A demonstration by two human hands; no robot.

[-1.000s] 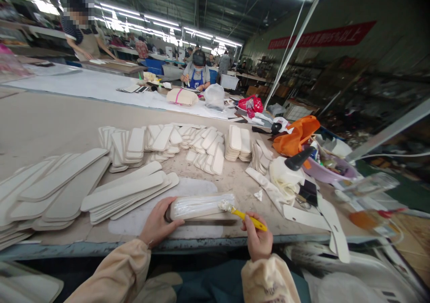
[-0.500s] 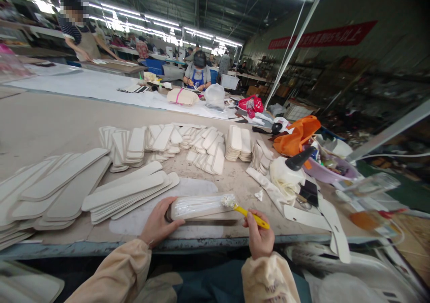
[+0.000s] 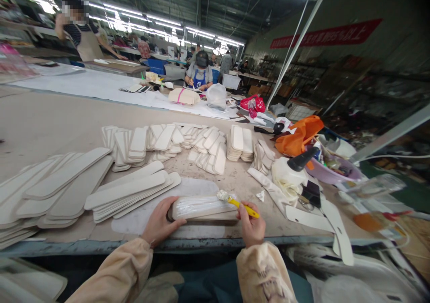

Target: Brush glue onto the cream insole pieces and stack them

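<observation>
My left hand (image 3: 163, 222) grips the left end of a stack of pale, round-cornered strips (image 3: 201, 207) near the table's front edge. White, glossy streaks of paste cover the top strip. In my right hand (image 3: 251, 224) is a brush (image 3: 243, 206) with a yellow handle, its paste-clotted head at the far edge of the stack, toward the right. Under the stack lies a whitish sheet (image 3: 198, 186). Left of it, a fanned pile of long strips (image 3: 131, 191) rests on the table.
Larger strips (image 3: 63, 186) lie far left, shorter piles (image 3: 204, 146) behind. On the right are a white container with a black spout (image 3: 289, 173), an orange cloth (image 3: 298, 135), a lilac basin (image 3: 349, 173) and a bottle of amber liquid (image 3: 366, 220). Co-workers stand and sit beyond.
The brush has moved a little left and away from me along the stack, with my right hand following. My left hand keeps its hold. A standing co-worker has raised one arm.
</observation>
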